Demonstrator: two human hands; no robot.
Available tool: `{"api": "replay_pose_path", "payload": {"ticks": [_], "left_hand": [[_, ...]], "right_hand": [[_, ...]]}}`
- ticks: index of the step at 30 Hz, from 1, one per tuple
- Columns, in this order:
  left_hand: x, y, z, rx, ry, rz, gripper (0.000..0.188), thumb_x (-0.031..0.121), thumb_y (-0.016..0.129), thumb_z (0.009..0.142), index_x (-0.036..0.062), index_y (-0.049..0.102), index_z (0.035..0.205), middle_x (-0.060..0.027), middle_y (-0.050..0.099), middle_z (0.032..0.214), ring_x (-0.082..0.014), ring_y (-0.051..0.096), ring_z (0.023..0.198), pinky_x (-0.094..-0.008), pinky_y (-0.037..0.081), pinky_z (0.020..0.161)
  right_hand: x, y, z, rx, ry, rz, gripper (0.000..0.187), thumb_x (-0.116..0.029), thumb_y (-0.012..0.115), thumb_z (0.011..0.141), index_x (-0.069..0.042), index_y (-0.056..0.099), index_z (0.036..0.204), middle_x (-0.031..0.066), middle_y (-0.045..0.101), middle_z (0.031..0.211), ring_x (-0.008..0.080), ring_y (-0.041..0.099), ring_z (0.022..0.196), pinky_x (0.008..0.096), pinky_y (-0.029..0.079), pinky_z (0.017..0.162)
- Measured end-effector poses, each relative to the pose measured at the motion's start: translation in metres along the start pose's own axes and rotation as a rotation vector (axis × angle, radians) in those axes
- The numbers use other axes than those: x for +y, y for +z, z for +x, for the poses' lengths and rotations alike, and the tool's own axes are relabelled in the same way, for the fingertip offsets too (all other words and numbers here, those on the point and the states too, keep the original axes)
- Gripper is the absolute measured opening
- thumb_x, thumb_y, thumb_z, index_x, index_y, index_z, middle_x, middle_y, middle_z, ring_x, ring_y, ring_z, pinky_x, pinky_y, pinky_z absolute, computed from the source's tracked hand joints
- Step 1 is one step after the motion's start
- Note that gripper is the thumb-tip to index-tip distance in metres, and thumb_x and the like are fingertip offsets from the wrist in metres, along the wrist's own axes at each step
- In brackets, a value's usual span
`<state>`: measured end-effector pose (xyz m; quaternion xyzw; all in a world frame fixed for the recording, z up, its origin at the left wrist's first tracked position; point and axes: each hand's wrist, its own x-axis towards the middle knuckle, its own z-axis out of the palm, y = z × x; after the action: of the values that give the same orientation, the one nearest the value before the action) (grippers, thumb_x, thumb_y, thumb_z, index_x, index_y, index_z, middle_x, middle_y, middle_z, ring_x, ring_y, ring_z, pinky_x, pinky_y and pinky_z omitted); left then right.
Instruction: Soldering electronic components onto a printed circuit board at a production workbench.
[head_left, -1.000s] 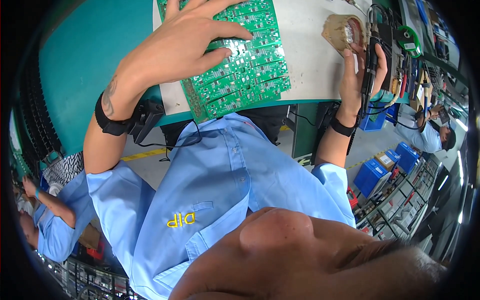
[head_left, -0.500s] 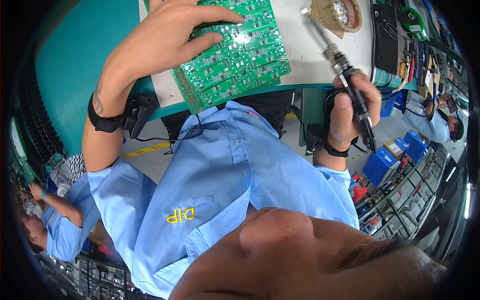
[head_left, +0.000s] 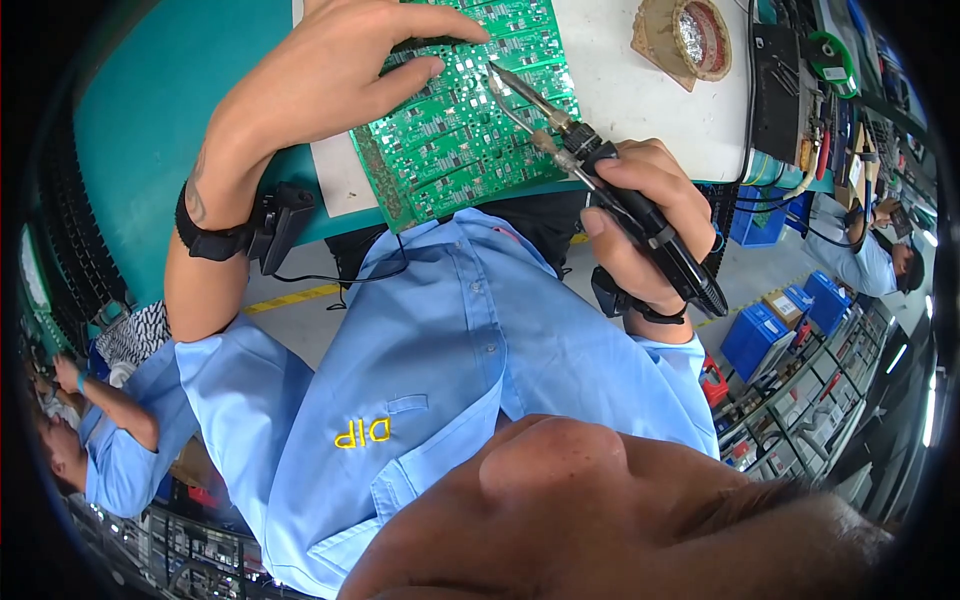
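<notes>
Green circuit board (head_left: 450, 150) (speckled white), black tool (head_left: 655, 230), teal tabletop (head_left: 180, 130)

Two hands (head_left: 335, 80) (head_left: 668, 188), one two-tipped tool (head_left: 580, 137)

The upper edge cuts off the board (head_left: 470, 135) and the left hand (head_left: 345, 65), which itself hides some board. The right hand (head_left: 676, 196) partly covers the iron (head_left: 578, 138); whether its tips (head_left: 493, 69) touch the board is unclear. The board's components (head_left: 475, 98) are too small to identify.

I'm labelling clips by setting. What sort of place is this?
Probably an electronics assembly workshop: green circuit boards lie on the workbench, the right hand holds what looks like a soldering tool, and blue bins sit near racks.
</notes>
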<state>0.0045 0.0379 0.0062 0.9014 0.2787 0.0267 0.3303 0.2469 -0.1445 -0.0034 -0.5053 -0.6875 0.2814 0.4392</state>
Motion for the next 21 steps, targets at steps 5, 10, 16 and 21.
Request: {"api": "replay_pose_path", "payload": {"ticks": [5,10,16,21], "left_hand": [[-0.001,0.0,-0.001,-0.001,-0.001,-0.028,0.034,0.016,0.07,0.085,0.0136,0.076,0.118,-0.0179,0.04,0.161,-0.0428,0.026,0.152,-0.0644,0.012,0.121],[0.01,-0.007,0.002,-0.069,-0.088,0.025,0.034,0.017,0.069,0.086,0.0144,0.077,0.119,-0.0177,0.039,0.161,-0.0422,0.025,0.152,-0.065,0.011,0.121],[0.012,-0.01,0.003,-0.093,-0.108,0.039,0.034,0.018,0.069,0.087,0.0151,0.077,0.119,-0.0179,0.039,0.161,-0.0418,0.025,0.152,-0.0656,0.011,0.121],[0.015,-0.011,0.004,-0.103,-0.123,0.049,0.033,0.019,0.069,0.087,0.0157,0.077,0.119,-0.0178,0.04,0.161,-0.0421,0.025,0.152,-0.066,0.011,0.121]], "right_hand": [[-0.001,0.007,0.008,-0.029,0.041,-0.03,0.044,0.007,0.079,0.066,0.002,0.071,0.109,0.0153,0.071,0.092,0.0273,0.069,0.081,0.0344,0.054,0.073],[0.004,0.011,0.012,-0.023,0.031,-0.034,0.043,0.008,0.078,0.065,0.002,0.072,0.108,0.0145,0.072,0.093,0.0271,0.069,0.081,0.0343,0.055,0.074],[0.006,0.013,0.013,-0.031,0.053,-0.025,0.043,0.008,0.078,0.066,0.002,0.072,0.108,0.0142,0.072,0.093,0.0273,0.07,0.082,0.0344,0.055,0.075],[0.006,0.013,0.012,-0.034,0.063,-0.029,0.043,0.008,0.078,0.067,0.002,0.072,0.109,0.0142,0.072,0.093,0.0273,0.07,0.082,0.0345,0.055,0.076]]}}
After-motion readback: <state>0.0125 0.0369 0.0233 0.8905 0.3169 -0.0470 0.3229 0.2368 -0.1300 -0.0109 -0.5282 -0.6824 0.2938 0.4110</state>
